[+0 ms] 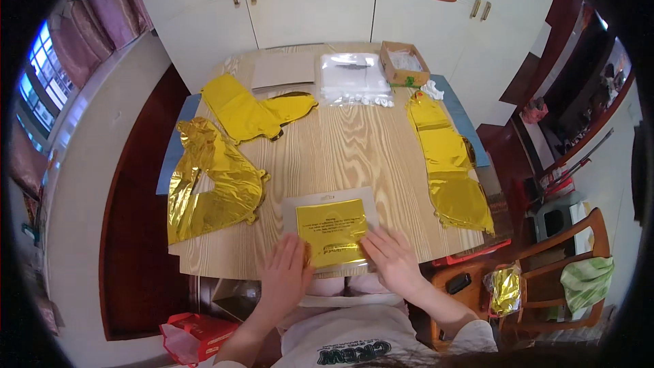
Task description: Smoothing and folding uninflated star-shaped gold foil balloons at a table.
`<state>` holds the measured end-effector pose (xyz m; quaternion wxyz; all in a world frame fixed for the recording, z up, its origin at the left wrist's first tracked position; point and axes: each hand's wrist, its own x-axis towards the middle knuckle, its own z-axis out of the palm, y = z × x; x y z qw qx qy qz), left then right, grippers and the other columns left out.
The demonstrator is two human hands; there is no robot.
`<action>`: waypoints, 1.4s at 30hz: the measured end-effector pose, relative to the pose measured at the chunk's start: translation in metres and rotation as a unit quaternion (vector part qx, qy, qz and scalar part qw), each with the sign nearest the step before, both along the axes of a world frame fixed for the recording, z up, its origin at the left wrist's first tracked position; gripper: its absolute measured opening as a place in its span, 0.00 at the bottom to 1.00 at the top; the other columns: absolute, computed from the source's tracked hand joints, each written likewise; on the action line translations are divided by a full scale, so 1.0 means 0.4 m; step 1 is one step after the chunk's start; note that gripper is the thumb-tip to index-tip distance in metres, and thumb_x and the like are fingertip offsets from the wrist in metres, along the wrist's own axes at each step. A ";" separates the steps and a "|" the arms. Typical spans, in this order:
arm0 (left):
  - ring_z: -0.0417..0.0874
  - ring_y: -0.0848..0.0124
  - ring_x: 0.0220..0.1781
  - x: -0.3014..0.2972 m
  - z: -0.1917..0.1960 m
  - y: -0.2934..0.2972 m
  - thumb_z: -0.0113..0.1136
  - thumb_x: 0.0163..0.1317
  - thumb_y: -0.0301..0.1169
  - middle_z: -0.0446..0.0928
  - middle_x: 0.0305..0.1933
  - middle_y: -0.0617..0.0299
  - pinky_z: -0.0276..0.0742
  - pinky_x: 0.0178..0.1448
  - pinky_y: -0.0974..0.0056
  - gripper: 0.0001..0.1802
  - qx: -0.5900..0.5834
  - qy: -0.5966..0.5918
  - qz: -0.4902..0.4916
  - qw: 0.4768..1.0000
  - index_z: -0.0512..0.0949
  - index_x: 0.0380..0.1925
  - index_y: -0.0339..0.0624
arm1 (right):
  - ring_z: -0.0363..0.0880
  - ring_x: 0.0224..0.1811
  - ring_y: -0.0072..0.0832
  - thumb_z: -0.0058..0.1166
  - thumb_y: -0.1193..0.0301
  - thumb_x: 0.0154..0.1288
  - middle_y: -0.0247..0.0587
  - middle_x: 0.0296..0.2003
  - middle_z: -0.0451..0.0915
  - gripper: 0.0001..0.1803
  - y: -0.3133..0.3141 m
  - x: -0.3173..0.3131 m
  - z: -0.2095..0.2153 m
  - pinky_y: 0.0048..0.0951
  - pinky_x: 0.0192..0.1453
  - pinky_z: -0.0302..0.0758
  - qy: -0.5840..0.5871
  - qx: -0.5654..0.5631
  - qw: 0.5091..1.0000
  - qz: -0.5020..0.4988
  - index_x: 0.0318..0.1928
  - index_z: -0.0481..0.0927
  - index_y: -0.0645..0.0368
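Note:
A flat clear-and-grey plastic pouch (291, 215) with a hang hole lies at the table's near edge. Folded gold foil (334, 221) with dark print shows through it. My left hand (287, 264) holds the pouch at its near left corner, fingers stretched along the side. On its right side my right hand (393, 257) has hold, fingertips over the foil's edge. Both thumbs are mostly hidden. Left of the pouch lies a crinkled gold foil balloon (214, 191), with another flat gold balloon (248, 109) beyond it. A long gold balloon (439, 153) lies along the right side.
At the table's (340, 143) far side are a grey-beige board (283, 71), clear plastic packaging (351, 78) and an open cardboard box (403, 65). A wooden chair (569, 249) at right bears another gold packet (506, 289). A red bag (194, 337) stands below left.

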<state>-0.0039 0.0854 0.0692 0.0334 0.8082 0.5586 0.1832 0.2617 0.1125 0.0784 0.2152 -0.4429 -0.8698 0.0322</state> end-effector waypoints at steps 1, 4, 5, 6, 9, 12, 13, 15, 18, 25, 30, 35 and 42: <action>0.63 0.48 0.71 0.024 0.005 0.035 0.57 0.62 0.39 0.65 0.67 0.42 0.54 0.74 0.42 0.34 -0.001 -0.017 -0.015 1.000 0.64 0.63 0.30 | 0.72 0.64 0.42 0.52 0.75 0.55 0.48 0.56 0.77 0.25 0.028 -0.016 -0.011 0.50 0.70 0.61 0.032 -0.020 0.999 0.003 0.56 0.77 0.64; 0.61 0.47 0.72 0.078 -0.026 0.119 0.54 0.63 0.35 0.63 0.68 0.41 0.52 0.74 0.43 0.32 0.026 0.008 -0.020 0.999 0.63 0.64 0.29 | 0.71 0.65 0.42 0.52 0.74 0.55 0.49 0.57 0.76 0.28 0.113 -0.072 -0.016 0.48 0.71 0.60 -0.002 -0.004 1.000 0.028 0.59 0.74 0.63; 0.61 0.47 0.73 0.091 -0.046 0.144 0.54 0.63 0.35 0.63 0.68 0.41 0.52 0.75 0.43 0.32 0.041 0.030 -0.015 0.999 0.63 0.64 0.29 | 0.70 0.65 0.42 0.52 0.73 0.56 0.49 0.58 0.76 0.28 0.135 -0.085 -0.019 0.47 0.71 0.60 -0.035 0.015 0.999 0.037 0.60 0.73 0.63; 0.61 0.49 0.73 0.101 -0.070 0.158 0.54 0.62 0.36 0.62 0.69 0.42 0.53 0.75 0.44 0.32 0.035 0.033 -0.006 0.999 0.63 0.64 0.29 | 0.70 0.66 0.42 0.52 0.73 0.56 0.50 0.58 0.75 0.29 0.147 -0.095 -0.034 0.46 0.72 0.60 -0.048 0.029 0.998 0.039 0.61 0.72 0.63; 0.59 0.53 0.75 0.117 -0.108 0.164 0.54 0.61 0.41 0.61 0.71 0.43 0.55 0.75 0.46 0.35 0.003 0.037 0.012 0.999 0.64 0.64 0.30 | 0.68 0.67 0.42 0.54 0.71 0.57 0.52 0.60 0.73 0.29 0.164 -0.106 -0.089 0.45 0.72 0.59 -0.058 0.031 0.997 0.039 0.61 0.71 0.65; 0.58 0.51 0.75 0.119 -0.094 0.159 0.52 0.62 0.44 0.60 0.71 0.40 0.52 0.76 0.45 0.38 -0.026 0.034 0.019 0.999 0.62 0.65 0.28 | 0.66 0.69 0.44 0.54 0.70 0.59 0.53 0.63 0.71 0.29 0.176 -0.099 -0.116 0.47 0.73 0.58 -0.034 0.002 0.999 0.033 0.61 0.70 0.68; 0.57 0.49 0.75 0.118 -0.096 0.159 0.52 0.62 0.45 0.59 0.71 0.39 0.50 0.76 0.45 0.39 -0.034 0.032 0.022 0.999 0.60 0.66 0.27 | 0.66 0.69 0.43 0.52 0.69 0.60 0.54 0.63 0.71 0.29 0.177 -0.099 -0.112 0.47 0.73 0.57 -0.046 0.003 0.998 0.033 0.61 0.70 0.69; 0.56 0.46 0.75 0.114 -0.090 0.159 0.51 0.63 0.47 0.58 0.71 0.36 0.48 0.76 0.44 0.41 -0.050 0.028 0.030 0.998 0.58 0.67 0.26 | 0.66 0.69 0.42 0.50 0.68 0.63 0.55 0.64 0.70 0.28 0.174 -0.099 -0.107 0.47 0.73 0.57 -0.057 0.004 0.998 0.022 0.61 0.70 0.70; 0.55 0.44 0.75 0.105 -0.068 0.158 0.52 0.62 0.50 0.57 0.71 0.34 0.47 0.77 0.44 0.43 -0.067 0.026 0.040 0.997 0.58 0.66 0.25 | 0.66 0.69 0.43 0.48 0.66 0.66 0.56 0.64 0.69 0.27 0.172 -0.093 -0.109 0.48 0.73 0.56 -0.053 0.002 0.999 -0.006 0.61 0.70 0.71; 0.58 0.45 0.73 0.005 -0.108 0.170 0.55 0.64 0.45 0.58 0.71 0.36 0.52 0.75 0.46 0.41 -0.029 0.010 0.110 0.993 0.57 0.67 0.26 | 0.58 0.71 0.56 0.45 0.65 0.70 0.64 0.67 0.62 0.29 0.166 -0.083 -0.114 0.53 0.74 0.52 -0.071 -0.029 0.993 -0.091 0.65 0.64 0.74; 0.71 0.63 0.60 -0.040 -0.059 0.215 0.57 0.65 0.33 0.70 0.58 0.48 0.71 0.58 0.62 0.31 -0.141 -0.494 0.144 0.846 0.61 0.66 0.35 | 0.56 0.70 0.63 0.43 0.67 0.72 0.69 0.68 0.56 0.29 0.174 -0.074 -0.115 0.53 0.74 0.51 0.068 -0.060 0.991 -0.096 0.66 0.61 0.75; 0.75 0.77 0.41 -0.064 -0.017 0.267 0.56 0.66 0.27 0.75 0.53 0.58 0.73 0.45 0.70 0.29 -0.299 -0.684 0.192 0.637 0.62 0.66 0.35 | 0.51 0.72 0.62 0.40 0.69 0.73 0.70 0.71 0.50 0.28 0.177 -0.075 -0.104 0.48 0.77 0.48 0.202 -0.132 0.965 -0.099 0.66 0.59 0.76; 0.73 0.83 0.32 -0.078 -0.030 0.299 0.58 0.65 0.28 0.78 0.38 0.68 0.68 0.33 0.76 0.13 -0.344 -0.589 0.109 0.723 0.78 0.49 0.38 | 0.42 0.78 0.50 0.35 0.66 0.78 0.62 0.74 0.45 0.28 0.198 -0.039 -0.140 0.38 0.78 0.43 0.348 -0.163 0.913 -0.138 0.71 0.55 0.69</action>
